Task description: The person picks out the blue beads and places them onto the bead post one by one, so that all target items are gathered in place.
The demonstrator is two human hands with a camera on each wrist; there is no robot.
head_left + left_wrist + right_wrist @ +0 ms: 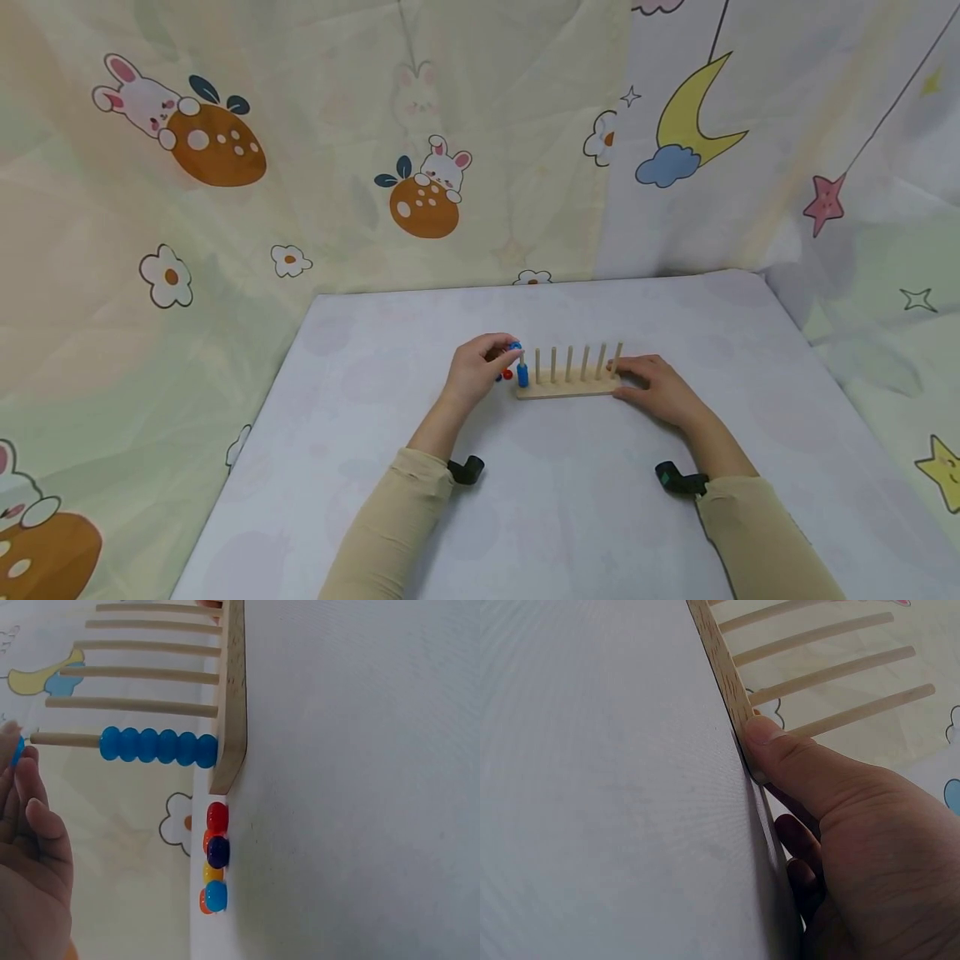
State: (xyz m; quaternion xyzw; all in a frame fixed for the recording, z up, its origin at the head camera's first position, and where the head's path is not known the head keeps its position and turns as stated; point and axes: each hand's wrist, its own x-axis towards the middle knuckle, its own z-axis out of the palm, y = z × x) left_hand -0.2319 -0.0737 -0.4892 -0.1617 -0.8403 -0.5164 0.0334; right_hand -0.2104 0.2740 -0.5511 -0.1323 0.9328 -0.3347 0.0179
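A wooden peg rack (566,390) with a row of upright pegs stands on the table. Blue beads (157,745) are stacked on its leftmost peg, with the upper part of that peg bare. My left hand (472,367) pinches one more blue bead (18,751) between thumb and fingers, right at the tip of this peg. At the rack's other end, my right hand (663,392) grips the base, its thumb (769,735) on the near edge and its other fingers partly hidden behind. The other pegs (569,363) carry no beads.
Several loose beads (217,852) in red, dark blue, yellow, orange and light blue lie on the table just left of the rack. A pale cloth covers the table (570,500). Printed curtains (510,167) hang behind it and at the sides.
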